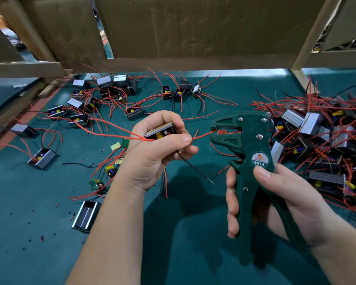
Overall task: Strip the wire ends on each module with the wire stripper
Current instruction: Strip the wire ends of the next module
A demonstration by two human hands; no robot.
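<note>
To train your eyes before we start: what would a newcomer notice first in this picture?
The green wire stripper, gripped by the right hand at centre right, stands out first. Beside it the left hand holds a module and pinches a red wire whose end reaches the stripper's jaws. A tangled pile of modules crowds the right of the green mat.

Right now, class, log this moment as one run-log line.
left hand: holds module, pinches red wire | right hand: grips wire stripper | wire end: at stripper mouth
</note>
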